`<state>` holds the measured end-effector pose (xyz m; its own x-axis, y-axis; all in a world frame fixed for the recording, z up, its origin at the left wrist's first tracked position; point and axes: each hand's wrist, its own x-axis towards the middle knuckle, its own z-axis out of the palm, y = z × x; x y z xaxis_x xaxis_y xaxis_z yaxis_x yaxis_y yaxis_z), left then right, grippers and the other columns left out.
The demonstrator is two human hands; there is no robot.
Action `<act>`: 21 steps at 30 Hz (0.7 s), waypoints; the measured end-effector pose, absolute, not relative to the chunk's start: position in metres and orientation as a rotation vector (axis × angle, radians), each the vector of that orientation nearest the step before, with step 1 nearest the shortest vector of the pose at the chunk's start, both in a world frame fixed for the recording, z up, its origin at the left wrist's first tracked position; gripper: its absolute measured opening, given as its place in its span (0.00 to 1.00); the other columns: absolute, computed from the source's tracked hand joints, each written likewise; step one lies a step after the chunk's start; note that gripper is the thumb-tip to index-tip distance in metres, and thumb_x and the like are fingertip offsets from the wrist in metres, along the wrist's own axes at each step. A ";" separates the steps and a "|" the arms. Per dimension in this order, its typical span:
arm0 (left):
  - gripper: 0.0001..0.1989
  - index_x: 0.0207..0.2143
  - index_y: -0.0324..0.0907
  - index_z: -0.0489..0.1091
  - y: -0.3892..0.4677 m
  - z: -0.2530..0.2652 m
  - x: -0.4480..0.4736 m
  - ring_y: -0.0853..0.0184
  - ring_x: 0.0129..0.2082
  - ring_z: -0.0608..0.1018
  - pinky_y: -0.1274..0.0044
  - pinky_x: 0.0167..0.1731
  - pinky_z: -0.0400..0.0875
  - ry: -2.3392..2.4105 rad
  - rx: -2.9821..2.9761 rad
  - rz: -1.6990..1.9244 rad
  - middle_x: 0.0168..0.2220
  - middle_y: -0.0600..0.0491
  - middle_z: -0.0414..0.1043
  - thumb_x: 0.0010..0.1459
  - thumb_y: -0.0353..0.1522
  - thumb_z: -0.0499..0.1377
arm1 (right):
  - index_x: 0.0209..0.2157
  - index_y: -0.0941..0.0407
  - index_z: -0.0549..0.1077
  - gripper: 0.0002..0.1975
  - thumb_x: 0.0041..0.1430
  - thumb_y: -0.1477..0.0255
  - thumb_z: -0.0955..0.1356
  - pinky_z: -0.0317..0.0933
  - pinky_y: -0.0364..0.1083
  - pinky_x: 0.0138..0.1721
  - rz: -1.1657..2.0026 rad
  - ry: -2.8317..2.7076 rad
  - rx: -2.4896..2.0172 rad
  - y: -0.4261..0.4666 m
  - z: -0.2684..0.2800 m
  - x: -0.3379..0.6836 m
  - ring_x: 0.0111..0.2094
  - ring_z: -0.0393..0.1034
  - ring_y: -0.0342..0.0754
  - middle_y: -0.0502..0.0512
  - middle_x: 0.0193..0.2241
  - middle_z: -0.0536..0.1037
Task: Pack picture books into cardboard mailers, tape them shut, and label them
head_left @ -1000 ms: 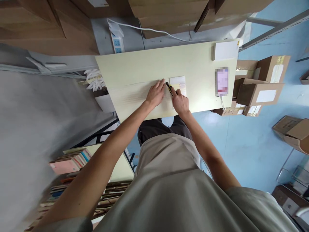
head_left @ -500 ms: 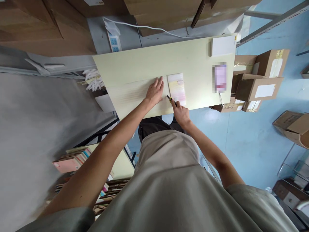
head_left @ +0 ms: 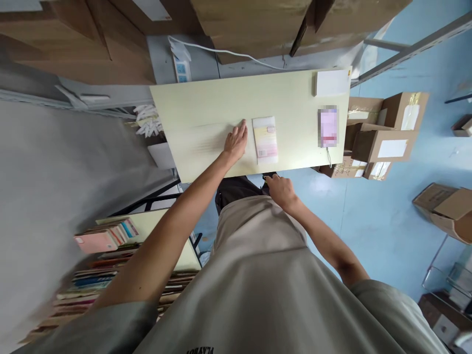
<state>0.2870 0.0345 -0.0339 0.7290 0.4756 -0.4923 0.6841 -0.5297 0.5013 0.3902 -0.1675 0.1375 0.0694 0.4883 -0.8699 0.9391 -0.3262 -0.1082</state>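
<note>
My left hand [head_left: 236, 141] lies on the pale tabletop with its fingers stretched out, just left of a thin booklet-like packet [head_left: 265, 140]. A visible gap separates the hand from the packet. The packet is white, yellow and pink, with a barcode label near its lower edge, and lies flat. My right hand [head_left: 280, 191] is closed round a black and yellow utility knife [head_left: 266, 179], in front of the table's near edge and close to my lap. Most of the knife is hidden by the fingers or lost against the dark trousers.
On the table's [head_left: 195, 108] right end are a white box [head_left: 332, 82] and a blurred-out phone-like item [head_left: 328, 127] with a cord. Cardboard boxes [head_left: 393, 146] stand beyond it on the right. A power strip [head_left: 182, 70] is behind; stacked books [head_left: 98, 241] are lower left.
My right hand has drawn back with the utility knife, from beside the packet to below the table's near edge. My left hand stays on the tabletop. The view has shifted slightly.
</note>
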 end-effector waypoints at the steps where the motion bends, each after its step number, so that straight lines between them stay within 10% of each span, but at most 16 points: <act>1: 0.53 0.86 0.33 0.54 0.033 -0.033 0.286 0.33 0.86 0.60 0.43 0.82 0.65 0.893 2.228 -0.375 0.89 0.26 0.43 0.71 0.44 0.72 | 0.70 0.57 0.78 0.28 0.77 0.85 0.62 0.75 0.48 0.48 -1.182 1.404 1.888 -0.167 0.142 0.399 0.56 0.88 0.59 0.71 0.61 0.85; 8: 0.49 0.82 0.21 0.55 -0.007 -0.011 0.270 0.36 0.88 0.56 0.51 0.85 0.60 0.916 2.183 -0.328 0.87 0.19 0.41 0.62 0.25 0.66 | 0.79 0.48 0.72 0.30 0.81 0.74 0.65 0.77 0.53 0.50 -1.035 1.551 2.122 -0.145 0.195 0.478 0.56 0.88 0.64 0.65 0.64 0.85; 21: 0.53 0.89 0.46 0.21 0.030 0.194 0.368 0.49 0.92 0.44 0.53 0.90 0.47 0.903 2.471 0.505 0.92 0.41 0.35 0.79 0.34 0.56 | 0.71 0.55 0.73 0.23 0.81 0.64 0.68 0.80 0.62 0.53 -0.141 2.368 2.725 0.024 0.263 0.599 0.59 0.82 0.68 0.70 0.65 0.79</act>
<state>0.3678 0.0302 0.1943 0.7175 0.6732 0.1789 0.5048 -0.6795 0.5324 0.5986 0.0238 0.2627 0.1845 0.9527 0.2417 0.9172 -0.0786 -0.3906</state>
